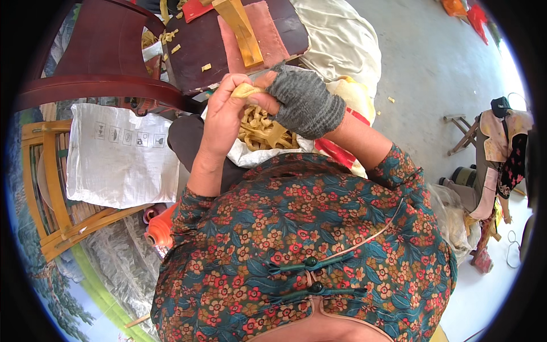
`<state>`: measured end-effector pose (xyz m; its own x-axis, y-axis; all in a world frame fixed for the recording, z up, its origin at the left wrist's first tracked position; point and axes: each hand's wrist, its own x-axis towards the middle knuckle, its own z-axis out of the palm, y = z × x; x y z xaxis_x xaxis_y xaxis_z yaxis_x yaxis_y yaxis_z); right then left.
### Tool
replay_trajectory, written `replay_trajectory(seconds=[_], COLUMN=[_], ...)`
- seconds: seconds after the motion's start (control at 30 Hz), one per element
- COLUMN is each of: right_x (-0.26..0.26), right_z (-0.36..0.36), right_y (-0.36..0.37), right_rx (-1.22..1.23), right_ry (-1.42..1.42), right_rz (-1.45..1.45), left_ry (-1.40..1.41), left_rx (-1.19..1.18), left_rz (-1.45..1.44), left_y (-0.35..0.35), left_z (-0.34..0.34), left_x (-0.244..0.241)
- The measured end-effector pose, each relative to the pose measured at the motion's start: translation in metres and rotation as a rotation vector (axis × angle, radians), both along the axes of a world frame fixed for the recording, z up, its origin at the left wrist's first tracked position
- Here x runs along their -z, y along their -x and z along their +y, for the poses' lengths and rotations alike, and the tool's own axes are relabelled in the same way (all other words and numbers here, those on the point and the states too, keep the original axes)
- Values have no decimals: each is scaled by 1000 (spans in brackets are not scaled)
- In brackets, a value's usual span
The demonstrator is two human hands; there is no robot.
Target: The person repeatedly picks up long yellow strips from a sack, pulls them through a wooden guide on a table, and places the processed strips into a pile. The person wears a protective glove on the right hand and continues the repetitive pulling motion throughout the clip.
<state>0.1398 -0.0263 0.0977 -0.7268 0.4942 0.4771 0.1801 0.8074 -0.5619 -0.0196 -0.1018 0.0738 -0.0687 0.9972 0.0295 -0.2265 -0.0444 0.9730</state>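
Note:
My left hand (224,111), bare, pinches one end of a yellowish folded strip (248,90). My right hand (301,100), in a grey knitted fingerless glove, holds the strip's other side between thumb and fingers, so the two hands nearly touch. Below them a white woven sack (245,157) stands open at my lap, holding a heap of similar yellowish strips (267,132). Just beyond my hands, a wooden block-like tool (243,36) rests on a pink cloth (273,36) over a dark red padded surface (196,47). The strip's material cannot be told.
A dark red chair (102,83) stands at the upper left, above a white printed sack (124,166) on a wooden folding chair (53,184). An orange thread cone (160,228) is by my left elbow. Cream cloth (342,34) lies beyond my right hand. Another person sits at far right.

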Motion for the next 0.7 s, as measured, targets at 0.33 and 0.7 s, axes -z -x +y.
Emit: replay_trajectory(seconds=[0.33, 0.7], right_x=[14, 25], right_z=[9, 34], right_y=[5, -6], right_rx=[-53, 15], right_ry=[884, 1495], right_rz=[104, 383], left_ry=[-114, -122], left_rx=[-109, -201], left_rz=[322, 242], left_y=[7, 17], left_z=[7, 13], left_x=[5, -9])
